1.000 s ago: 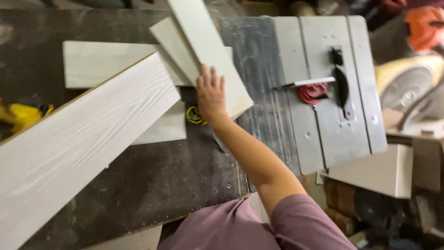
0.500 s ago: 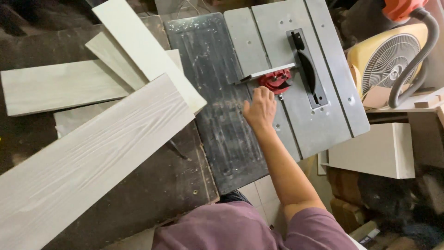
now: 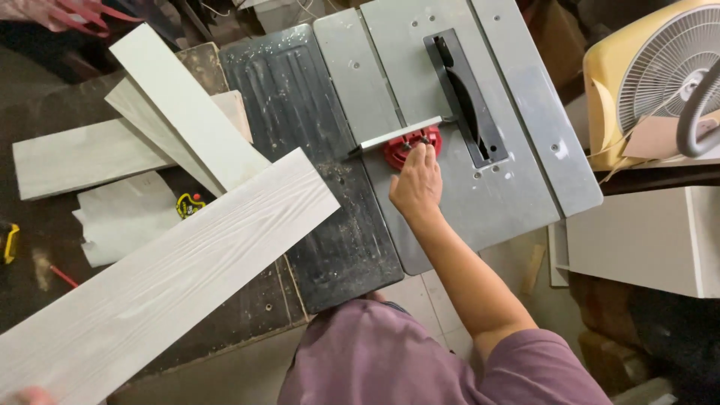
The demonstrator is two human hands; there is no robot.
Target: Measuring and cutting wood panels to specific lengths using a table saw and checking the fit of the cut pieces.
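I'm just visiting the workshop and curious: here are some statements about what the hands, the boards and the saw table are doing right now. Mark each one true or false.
1. The right hand rests on the red miter gauge on the table saw. True.
2. The long pale board lies flat in the middle of the saw's grey top. False: it sits to the left, angled over the dark workbench, its near end at the picture's bottom left corner.
3. A yellow fan stands to the right of the saw. True.
4. The right hand grips a hammer. False: it holds no tool, only touching the gauge.
5. Several shorter pale boards lie stacked crosswise at upper left. True.
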